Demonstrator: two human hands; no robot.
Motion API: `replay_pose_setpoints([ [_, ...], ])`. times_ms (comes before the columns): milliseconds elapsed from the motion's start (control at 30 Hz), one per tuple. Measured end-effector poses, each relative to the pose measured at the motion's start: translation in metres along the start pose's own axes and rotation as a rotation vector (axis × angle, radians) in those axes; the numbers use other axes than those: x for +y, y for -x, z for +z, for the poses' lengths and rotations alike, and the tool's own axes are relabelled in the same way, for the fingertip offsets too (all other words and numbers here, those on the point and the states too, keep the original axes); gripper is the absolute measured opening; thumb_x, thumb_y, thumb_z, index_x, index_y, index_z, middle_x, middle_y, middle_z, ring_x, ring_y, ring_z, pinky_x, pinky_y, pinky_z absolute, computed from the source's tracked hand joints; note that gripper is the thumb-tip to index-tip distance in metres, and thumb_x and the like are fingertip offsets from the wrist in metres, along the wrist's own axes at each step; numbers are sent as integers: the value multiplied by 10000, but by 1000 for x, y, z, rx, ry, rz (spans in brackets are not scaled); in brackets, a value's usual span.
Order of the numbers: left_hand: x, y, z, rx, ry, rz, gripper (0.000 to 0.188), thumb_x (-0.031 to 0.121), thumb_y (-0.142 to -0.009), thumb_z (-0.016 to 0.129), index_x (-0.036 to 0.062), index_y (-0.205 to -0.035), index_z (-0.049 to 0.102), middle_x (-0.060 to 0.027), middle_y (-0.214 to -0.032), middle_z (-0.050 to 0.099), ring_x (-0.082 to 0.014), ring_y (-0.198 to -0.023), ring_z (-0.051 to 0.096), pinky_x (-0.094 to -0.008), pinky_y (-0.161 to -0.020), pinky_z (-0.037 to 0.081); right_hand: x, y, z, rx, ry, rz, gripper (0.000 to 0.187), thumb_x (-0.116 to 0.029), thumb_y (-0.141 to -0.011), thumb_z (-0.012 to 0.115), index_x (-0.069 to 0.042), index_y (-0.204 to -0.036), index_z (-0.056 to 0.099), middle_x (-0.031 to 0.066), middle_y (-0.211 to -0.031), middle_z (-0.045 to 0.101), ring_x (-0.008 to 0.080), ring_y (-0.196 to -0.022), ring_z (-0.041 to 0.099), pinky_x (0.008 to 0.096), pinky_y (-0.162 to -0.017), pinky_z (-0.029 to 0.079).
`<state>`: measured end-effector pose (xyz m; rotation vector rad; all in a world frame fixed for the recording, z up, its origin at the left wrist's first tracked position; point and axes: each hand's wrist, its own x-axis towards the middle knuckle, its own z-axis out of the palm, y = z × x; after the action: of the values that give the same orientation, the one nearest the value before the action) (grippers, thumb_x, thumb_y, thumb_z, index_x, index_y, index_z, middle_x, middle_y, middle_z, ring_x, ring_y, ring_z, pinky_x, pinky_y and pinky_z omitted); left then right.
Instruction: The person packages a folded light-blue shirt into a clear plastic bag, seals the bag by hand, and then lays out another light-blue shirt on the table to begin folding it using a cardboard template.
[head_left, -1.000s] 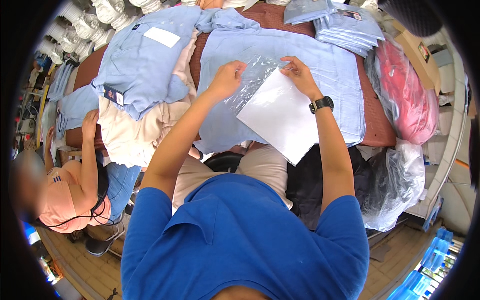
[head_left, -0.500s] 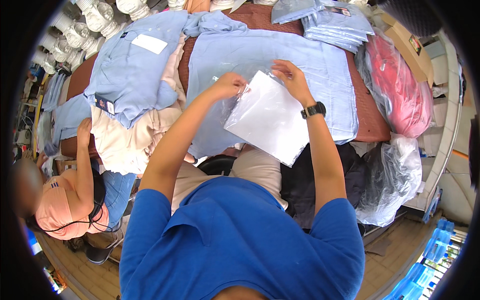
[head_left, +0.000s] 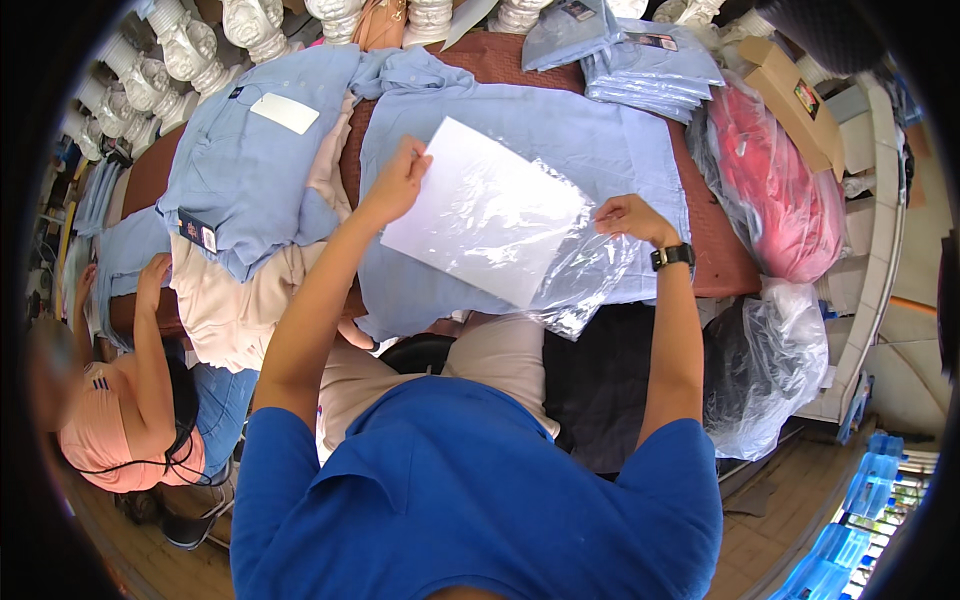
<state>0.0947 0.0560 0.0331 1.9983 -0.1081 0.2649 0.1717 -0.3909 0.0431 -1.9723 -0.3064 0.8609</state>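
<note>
A white sheet (head_left: 462, 205) hangs tilted above a light blue shirt (head_left: 640, 150) laid flat on the brown-covered table. My left hand (head_left: 397, 182) is closed on the sheet's upper left side. Clear plastic bag film (head_left: 590, 270) covers much of the sheet and sticks out past its right edge. Over at the right, my right hand (head_left: 637, 219), with a dark watch on the wrist, pinches the bag's loose edge. How far the sheet sits inside the bag is hard to tell through the glare.
Left of the flat shirt lies a pile of blue shirts (head_left: 262, 165) with tags, over beige cloth (head_left: 245, 300). Bagged shirts (head_left: 650, 80) are stacked far right, beside a red bundle in plastic (head_left: 770, 180) and a cardboard box (head_left: 790, 105). A person (head_left: 130, 410) sits at the left.
My hands have moved apart, the left leftward and the right to the right and nearer me. The sheet has shifted left and turned, and the bag film now spreads out at its right.
</note>
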Motion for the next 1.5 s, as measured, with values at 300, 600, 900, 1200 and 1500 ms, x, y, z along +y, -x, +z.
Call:
replay_pose_setpoints([
  [300,-40,-20,-85,413,-158,-130,212,137,-1000,610,1,-1124,507,-156,-800,644,-287,-698,621,-396,-687,498,15,34,-86,297,506,274,233,-101,-768,821,10,-957,740,120,-824,730,173,-659,696,305,-601,564],
  [600,20,-22,-14,422,-662,430,427,51,-851,732,32,-1231,538,-219,-1274,543,-380,-1209,519,-469,-1013,425,46,66,-123,565,748,61,212,-71,-755,800,-7,-942,723,124,-839,724,213,-780,694,355,-710,539],
  [900,-7,-60,161,-306,-113,117,264,-20,-830,689,117,-1054,664,-147,-1076,585,-234,-868,662,-348,-812,550,61,63,-121,724,811,-119,90,-91,-789,724,-64,-874,733,143,-833,730,319,-809,726,408,-740,568],
  [1200,51,-87,160,-360,55,100,498,-72,-808,626,113,-1268,671,-119,-1249,627,-209,-889,640,-331,-803,538,-13,69,-122,1406,1118,-78,194,-240,-877,642,-104,-763,719,208,-718,687,413,-665,693,521,-584,549],
  [1500,139,-222,133,-231,212,78,497,-46,-846,610,35,-1336,611,-138,-1225,656,-181,-888,671,-302,-765,547,-181,-12,-252,1510,1135,-406,234,-189,-866,573,2,-829,703,281,-776,687,484,-737,674,549,-719,556],
])
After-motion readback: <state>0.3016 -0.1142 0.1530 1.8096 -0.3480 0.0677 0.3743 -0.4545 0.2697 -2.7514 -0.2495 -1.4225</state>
